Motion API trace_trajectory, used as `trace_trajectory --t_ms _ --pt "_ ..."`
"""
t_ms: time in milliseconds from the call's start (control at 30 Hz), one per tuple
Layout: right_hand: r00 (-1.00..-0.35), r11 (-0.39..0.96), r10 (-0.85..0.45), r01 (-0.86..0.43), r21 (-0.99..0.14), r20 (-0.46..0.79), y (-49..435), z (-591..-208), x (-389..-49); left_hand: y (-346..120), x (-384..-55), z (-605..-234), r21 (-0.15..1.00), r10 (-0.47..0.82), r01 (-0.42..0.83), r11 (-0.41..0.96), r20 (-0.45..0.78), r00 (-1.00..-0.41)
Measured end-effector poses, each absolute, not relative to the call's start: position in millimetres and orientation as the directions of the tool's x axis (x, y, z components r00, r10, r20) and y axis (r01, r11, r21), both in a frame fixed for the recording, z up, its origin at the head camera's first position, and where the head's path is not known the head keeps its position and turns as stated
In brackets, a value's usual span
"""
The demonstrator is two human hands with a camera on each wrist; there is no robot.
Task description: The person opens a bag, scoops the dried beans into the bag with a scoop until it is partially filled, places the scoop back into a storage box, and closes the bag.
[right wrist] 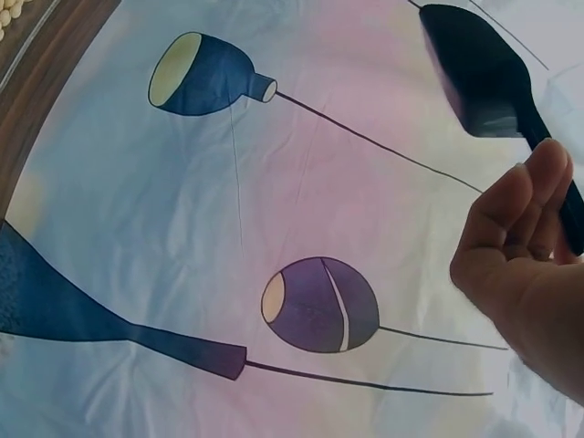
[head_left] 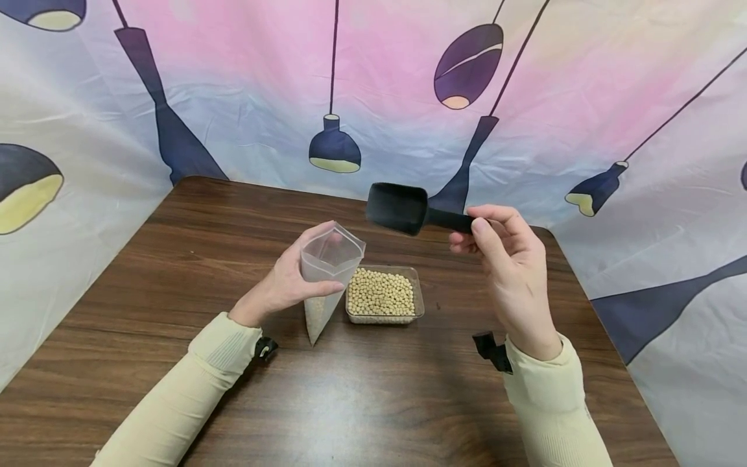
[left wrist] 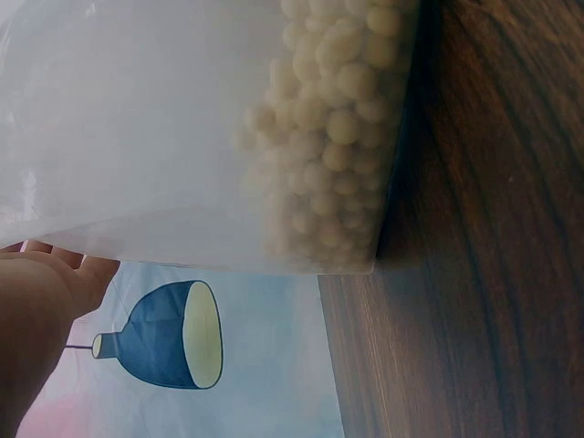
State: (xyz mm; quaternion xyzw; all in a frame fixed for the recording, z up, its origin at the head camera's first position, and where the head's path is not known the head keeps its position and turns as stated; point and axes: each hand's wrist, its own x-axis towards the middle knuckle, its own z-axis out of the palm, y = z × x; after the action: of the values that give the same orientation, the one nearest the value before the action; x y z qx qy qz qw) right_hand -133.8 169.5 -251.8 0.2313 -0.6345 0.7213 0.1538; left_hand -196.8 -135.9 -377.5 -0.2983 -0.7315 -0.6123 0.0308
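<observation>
surface [head_left: 146, 272]: brown, wood-grain look, darker streaks running through it. far corners rounded. bright glare patch near the front middle, soft dim shadow to the right of that. small dark mark just right of the box.

on it: one clear rectangular plastic box [head_left: 419, 295], open top, sits flat and upright around the middle. full of round pale-yellow beans [head_left: 382, 292], fairly level. sliver of box and beans also shows in the top left corner of the right wrist view, by the surface edge.

translucent bag [head_left: 328, 275] with beans in its bottom, just left of the box, low at the surface; can't tell if its base touches. left wrist view shows the grain close up.
</observation>
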Motion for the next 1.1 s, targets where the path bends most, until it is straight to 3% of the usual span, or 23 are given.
trace_trajectory --t_ms 167,233,367,467,567,800,1100 --pt "-0.786 -0.115 -0.032 -0.611 -0.783 0.617 172.3 -253.2 -135.3 -137.2 -196.8 -378.4 0.884 0.396 0.462 0.071 0.400 -0.826" --pt "-0.770 -0.039 -0.021 -0.636 -0.771 0.637 174.7 -258.8 -139.2 -137.3 -197.0 -378.6 0.885 0.397 0.460 0.069 0.399 -0.827" --pt "-0.812 0.293 -0.083 -0.573 -0.765 0.577 178.7 -281.9 -149.3 -137.6 -198.0 -379.1 0.882 0.395 0.466 0.065 0.406 -0.824" --pt "-0.866 0.565 -0.164 -0.475 -0.675 0.471 180.4 -302.8 -155.9 -137.7 -198.8 -379.1 0.876 0.392 0.478 0.063 0.419 -0.819" --pt "-0.884 0.705 -0.228 -0.438 -0.558 0.408 180.6 -318.6 -161.4 -137.8 -199.0 -378.5 0.873 0.390 0.483 0.062 0.425 -0.817" --pt "-0.847 0.788 -0.313 -0.484 -0.381 0.430 177.3 -333.6 -171.6 -137.3 -197.9 -379.0 0.885 0.391 0.463 0.049 0.410 -0.824" --pt "-0.938 0.726 -0.250 -0.347 -0.593 0.242 187.5 -345.1 -189.0 -135.4 -198.6 -379.2 0.881 0.389 0.471 0.043 0.420 -0.820"
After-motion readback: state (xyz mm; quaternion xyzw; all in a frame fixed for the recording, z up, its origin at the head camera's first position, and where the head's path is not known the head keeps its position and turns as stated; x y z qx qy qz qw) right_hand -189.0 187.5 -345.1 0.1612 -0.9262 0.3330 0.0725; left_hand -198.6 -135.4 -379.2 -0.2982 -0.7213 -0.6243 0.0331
